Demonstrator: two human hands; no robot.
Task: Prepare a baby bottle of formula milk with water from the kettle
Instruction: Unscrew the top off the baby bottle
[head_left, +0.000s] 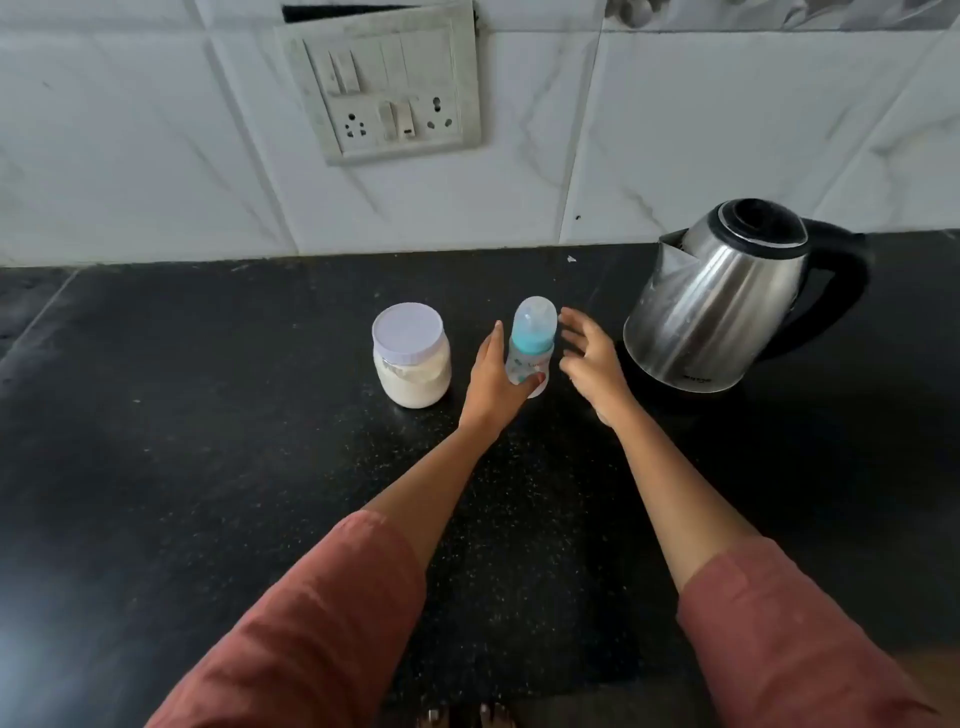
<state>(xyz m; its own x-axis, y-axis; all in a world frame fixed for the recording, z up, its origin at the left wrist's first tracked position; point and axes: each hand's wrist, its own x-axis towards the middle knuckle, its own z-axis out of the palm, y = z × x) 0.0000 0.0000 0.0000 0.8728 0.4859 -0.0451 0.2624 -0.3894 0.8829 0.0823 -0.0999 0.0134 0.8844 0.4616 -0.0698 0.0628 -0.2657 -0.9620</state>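
Rust-red sleeves (311, 623) reach over black granite counter (182, 441). Left hand (491, 379) wraps baby bottle (531, 343) low on its body, steadying it upright; clear cap on. Right hand (589, 358), fingers spread, empty, just beside the cap, likely to pull it off. Lidded formula jar (411, 356) left, steel kettle (727, 301) right, both near.

A black speckled stone counter (208, 467) fills the lower view, its surface dull with soft daylight glare at the left. Behind it rises a wall (727, 130) of white marble-veined tiles with grey grout lines. A grimy switchboard (384, 85) with rocker switches and two sockets sits crooked on the wall, a dark gap showing above its top edge. A small white speck (571, 258) lies at the counter's back.
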